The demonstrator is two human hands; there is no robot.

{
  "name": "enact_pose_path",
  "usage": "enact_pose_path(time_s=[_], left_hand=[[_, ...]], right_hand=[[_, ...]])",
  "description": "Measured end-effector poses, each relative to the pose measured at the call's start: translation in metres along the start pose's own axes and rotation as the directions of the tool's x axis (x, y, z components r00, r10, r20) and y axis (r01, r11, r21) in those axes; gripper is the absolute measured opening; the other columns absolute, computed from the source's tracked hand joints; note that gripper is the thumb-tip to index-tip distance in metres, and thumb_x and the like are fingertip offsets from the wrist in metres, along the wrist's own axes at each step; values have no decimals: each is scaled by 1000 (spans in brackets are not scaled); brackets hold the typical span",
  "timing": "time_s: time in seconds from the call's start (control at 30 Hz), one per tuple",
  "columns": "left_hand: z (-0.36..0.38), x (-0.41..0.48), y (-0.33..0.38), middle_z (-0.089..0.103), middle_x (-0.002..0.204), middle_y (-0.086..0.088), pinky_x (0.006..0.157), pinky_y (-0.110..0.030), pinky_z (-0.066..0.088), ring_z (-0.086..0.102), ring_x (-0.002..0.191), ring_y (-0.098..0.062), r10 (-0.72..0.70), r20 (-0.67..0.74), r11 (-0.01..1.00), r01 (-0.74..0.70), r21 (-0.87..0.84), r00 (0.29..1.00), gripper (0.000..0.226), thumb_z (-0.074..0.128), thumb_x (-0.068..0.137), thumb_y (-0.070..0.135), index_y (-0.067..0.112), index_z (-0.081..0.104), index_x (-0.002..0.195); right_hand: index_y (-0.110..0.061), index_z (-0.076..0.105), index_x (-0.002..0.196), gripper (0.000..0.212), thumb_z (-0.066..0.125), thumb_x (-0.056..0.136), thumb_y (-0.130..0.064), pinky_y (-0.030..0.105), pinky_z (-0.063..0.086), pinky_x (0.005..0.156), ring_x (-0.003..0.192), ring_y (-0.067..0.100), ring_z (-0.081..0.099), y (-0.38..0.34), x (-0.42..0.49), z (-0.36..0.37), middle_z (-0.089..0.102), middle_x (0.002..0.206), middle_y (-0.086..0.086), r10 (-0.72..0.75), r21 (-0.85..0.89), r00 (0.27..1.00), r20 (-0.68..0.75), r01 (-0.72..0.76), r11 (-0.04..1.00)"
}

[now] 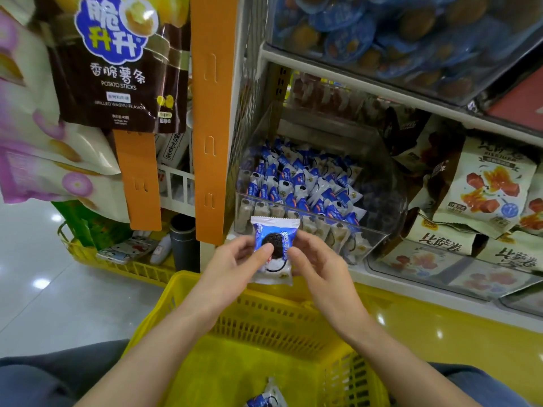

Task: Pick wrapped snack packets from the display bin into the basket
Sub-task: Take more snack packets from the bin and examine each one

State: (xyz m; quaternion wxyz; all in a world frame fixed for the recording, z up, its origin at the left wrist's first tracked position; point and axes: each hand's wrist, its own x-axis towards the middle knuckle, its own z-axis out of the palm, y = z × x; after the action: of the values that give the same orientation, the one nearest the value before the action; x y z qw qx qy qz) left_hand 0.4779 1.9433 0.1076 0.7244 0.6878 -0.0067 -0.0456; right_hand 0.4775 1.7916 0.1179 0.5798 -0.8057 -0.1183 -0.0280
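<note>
Over the far rim of the basket [264,324], just near the display bin [367,230], pinched between left hand [235,259] and right hand [317,262] by opposite edges: one wrapped packet [274,233], upright. Risked landing outside the rim if released there; risked slipping, wrapper judged slick.

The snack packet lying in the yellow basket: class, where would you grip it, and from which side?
Pinch the snack packet by its flat crimped end, the pale part pointing toward the far wall. Come from straight above: the tall walls of the yellow basket close off every side.
</note>
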Motion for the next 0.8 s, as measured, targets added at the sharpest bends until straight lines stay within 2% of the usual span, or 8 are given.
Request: enact_pose_path(time_s=[0.1, 0.2, 0.27, 0.4, 0.47, 0.57, 0.67, 0.8], left_hand=[[-2, 3, 4, 70, 94, 5, 63, -4, 42, 62, 78, 7, -3, -55, 997, -1, -72, 998, 21, 56, 88, 27, 15, 64, 104], [-4, 5, 8, 70, 92, 6, 66, -10, 44, 63, 80, 5, -34, -98, 992, 21, -128, 995, 25, 57, 87, 34, 19, 63, 105], [-5, 6, 11, 70, 96, 6, 67, -13, 44, 63, 82, 4, -46, -104, 990, 31, -139, 994, 26, 56, 87, 37, 21, 62, 106], [-7, 9, 15, 69, 100, 3, 72, -18, 44, 62, 93, -5, -65, -122, 987, 45, -157, 990, 26, 56, 88, 35, 20, 61, 108], [-8, 9, 16, 68, 102, 1, 76, -22, 44, 61, 98, -9, -77, -130, 985, 54, -165, 989, 28, 56, 87, 35, 19, 60, 109], [-9, 9, 16, 67, 103, 2, 77, -23, 45, 60, 99, -9, -83, -133, 984, 60, -168, 988, 30, 56, 87, 35, 18, 60, 111], [-9, 9, 16, 67, 103, 2, 77, -24, 46, 60, 99, -9, -93, -134, 983, 69, -171, 987, 29, 56, 86, 36, 19, 60, 110], [-10, 9, 15, 66, 103, 1, 67, -19, 43, 62, 96, -9, -97, -126, 981, 74, -177, 987, 29, 56, 86, 38, 20, 59, 109]], right_hand=[[-33, 43, 126, 39, 53, 88, -30, 7, 45, 80, 98, -7, 57, -15, 23, -19, 53, 116, -24, -120, -162, 990, -72, 108, 981], [-23, 54, 122, 29, 53, 92, -24, 3, 42, 78, 92, -15, 53, -29, 66, -50, 55, 108, -15, -242, -400, 961, -135, 170, 901], [-18, 59, 120, 29, 54, 92, -26, 10, 43, 80, 89, -8, 54, -31, 98, -67, 57, 110, -7, -172, -547, 978, -113, 83, 833], [-7, 59, 119, 35, 54, 92, -29, 24, 41, 84, 101, 18, 57, -12, 143, -86, 62, 116, 10, 154, -782, 987, -52, -136, 608], [-4, 62, 113, 32, 55, 92, -28, 29, 43, 85, 100, 24, 59, -1, 151, -90, 64, 114, 14, 279, -816, 957, -76, -220, 535], [-1, 66, 107, 32, 56, 92, -27, 29, 44, 81, 97, 26, 61, 8, 155, -86, 66, 108, 18, 372, -795, 922, -109, -306, 524], [7, 64, 108, 37, 57, 91, -26, 35, 47, 84, 97, 31, 61, 9, 158, -80, 65, 109, 24, 402, -759, 907, -126, -349, 550], [7, 66, 101, 28, 59, 90, -18, 33, 48, 77, 76, 20, 55, 5, 159, -79, 67, 94, 21, 380, -719, 911, -162, -373, 586]])
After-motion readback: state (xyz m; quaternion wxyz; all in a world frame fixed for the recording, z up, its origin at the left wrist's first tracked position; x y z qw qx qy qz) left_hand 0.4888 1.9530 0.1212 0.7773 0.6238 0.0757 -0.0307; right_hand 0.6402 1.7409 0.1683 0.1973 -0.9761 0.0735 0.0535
